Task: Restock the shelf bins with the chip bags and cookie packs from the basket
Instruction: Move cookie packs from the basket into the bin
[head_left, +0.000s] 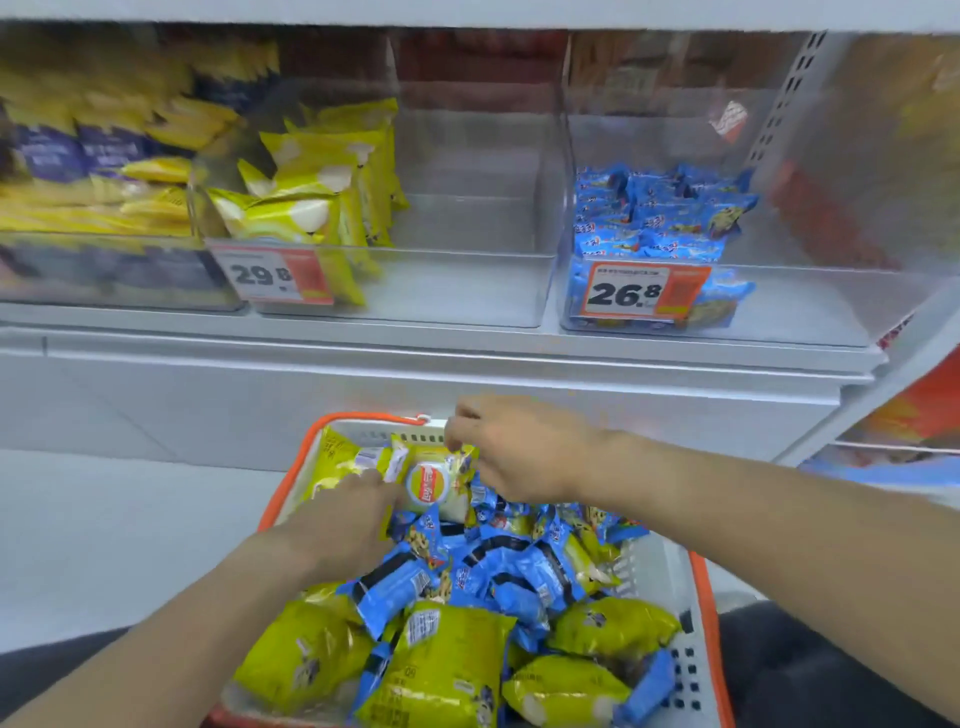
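Both hands are down in the basket (698, 613) at its far end. Your right hand (511, 449) pinches the top edge of a yellow-green chip bag (434, 480); your left hand (345, 512) lies on the same bag's near left side, fingers fairly straight, not visibly curled round it. To lift cleanly, I'd bring the left fingers under the bag so it comes up level, not dangling by its seam, and keep the squeeze light, since the bag looks puffed with air. It likely belongs in the clear bin (467, 291) tagged 29.8, where matching chip bags (306, 192) stand on edge at the left and the right part looks free. The bin (779, 312) tagged 26.8 holds blue cookie packs (670, 218), piled at its left. The basket holds a heap of blue cookie packs (498, 571) mid-basket, more chip bags (447, 670) near you.
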